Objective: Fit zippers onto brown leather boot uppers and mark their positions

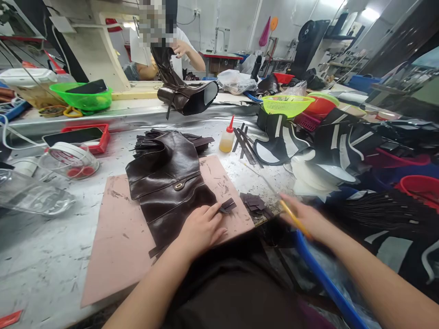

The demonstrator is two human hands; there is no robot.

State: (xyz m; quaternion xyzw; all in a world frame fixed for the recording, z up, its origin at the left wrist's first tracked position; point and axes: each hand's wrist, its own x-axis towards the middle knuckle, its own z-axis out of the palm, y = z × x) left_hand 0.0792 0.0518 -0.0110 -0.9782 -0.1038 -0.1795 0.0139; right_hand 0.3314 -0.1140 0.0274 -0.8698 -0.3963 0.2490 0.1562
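Note:
My left hand [200, 230] lies on the lower right edge of a dark brown leather boot upper [171, 160], fingers stretched out and spread. Its fingertips touch or nearly touch a small piece of dark strip [228, 205]. The upper has a small metal buckle-like fitting and rests on a pink board [118, 228]. On the right, my right hand [305, 217] is closed around a thin tool with a yellow handle [290, 212]. Its slender shaft points up and left over the table; motion blurs it, so its exact kind is unclear. Short dark pieces [254, 203] lie between the hands.
A glue bottle with a red nozzle [227, 137] stands behind the board, beside dark strips [245, 144]. Cut boot parts [281, 139] and baskets crowd the right. A jar [68, 160] and red tray [103, 139] sit left. Across, a person handles a finished-looking boot [185, 93].

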